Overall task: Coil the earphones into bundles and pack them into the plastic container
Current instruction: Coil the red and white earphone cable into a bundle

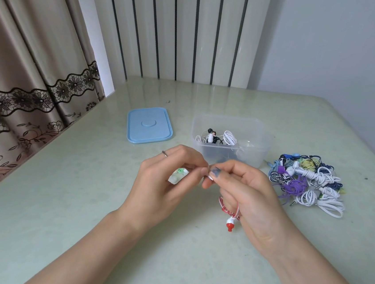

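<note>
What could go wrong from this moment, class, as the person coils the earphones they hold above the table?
The red and white earbud dangles loose under the right hand, so the red and white cord might unravel. A small green and white piece sits partly hidden in the left hand and could drop. The tangled pile of coloured earphones may snag later pulls.

left hand (pixel 161 180): pinches cord end, fingers curled
right hand (pixel 246 192): grips red-white earphone bundle (pixel 230 210), earbud dangling
clear plastic container (pixel 250 153): far centre, coiled earphones inside
blue plastic lid (pixel 149 125): left of it
tangled earphone pile (pixel 307 182): right
</note>
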A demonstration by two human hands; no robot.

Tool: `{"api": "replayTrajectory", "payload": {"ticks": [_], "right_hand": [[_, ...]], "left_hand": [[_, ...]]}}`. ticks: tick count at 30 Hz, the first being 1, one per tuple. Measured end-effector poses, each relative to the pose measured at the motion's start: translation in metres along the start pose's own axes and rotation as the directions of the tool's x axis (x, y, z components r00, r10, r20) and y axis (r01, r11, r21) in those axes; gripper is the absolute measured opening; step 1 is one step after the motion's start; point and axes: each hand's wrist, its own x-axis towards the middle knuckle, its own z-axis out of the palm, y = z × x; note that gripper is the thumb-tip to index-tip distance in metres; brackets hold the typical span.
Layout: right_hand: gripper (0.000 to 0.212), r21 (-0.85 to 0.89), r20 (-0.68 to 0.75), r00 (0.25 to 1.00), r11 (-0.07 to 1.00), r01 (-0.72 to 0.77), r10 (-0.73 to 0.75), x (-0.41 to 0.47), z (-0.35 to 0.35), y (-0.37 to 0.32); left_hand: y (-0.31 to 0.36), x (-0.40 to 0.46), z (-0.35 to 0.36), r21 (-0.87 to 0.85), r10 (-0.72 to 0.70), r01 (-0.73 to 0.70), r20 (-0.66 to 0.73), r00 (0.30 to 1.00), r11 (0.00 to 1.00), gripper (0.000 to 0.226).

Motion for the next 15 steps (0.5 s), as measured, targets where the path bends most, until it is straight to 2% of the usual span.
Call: {"api": "replayTrajectory", "payload": {"ticks": [5, 8, 12, 15], "right_hand": [[0.013, -0.003, -0.007, 1.0, 1.0, 0.008, -0.008, -0.0021, 0.0024, -0.0028], [0.014, -0.013, -0.011, 1.0, 1.0, 0.011, -0.011, -0.0029, 0.0021, -0.0037], [0.014, -0.013, -0.013, 1.0, 1.0, 0.002, -0.002, -0.0022, 0.0023, -0.0054], [0.018, -0.031, -0.016, 0.999, 0.999, -0.029, 0.028, -0.0023, 0.0027, -0.0051]], "left_hand": [[-0.0019, 0.0006, 0.0014, -0.002, -0.011, 0.011, 0.002, 1.0, 1.0, 0.013], [-0.0035, 0.0, 0.0024, -0.102, -0.061, 0.061, 0.008, 0.998, 0.993, 0.016], [-0.0017, 0.0, 0.0033, -0.23, -0.138, 0.142, 0.036, 0.99, 0.963, 0.013], [0.0002, 0.0004, 0.0021, -0.223, -0.169, 0.175, 0.046, 0.985, 0.959, 0.007]]}}
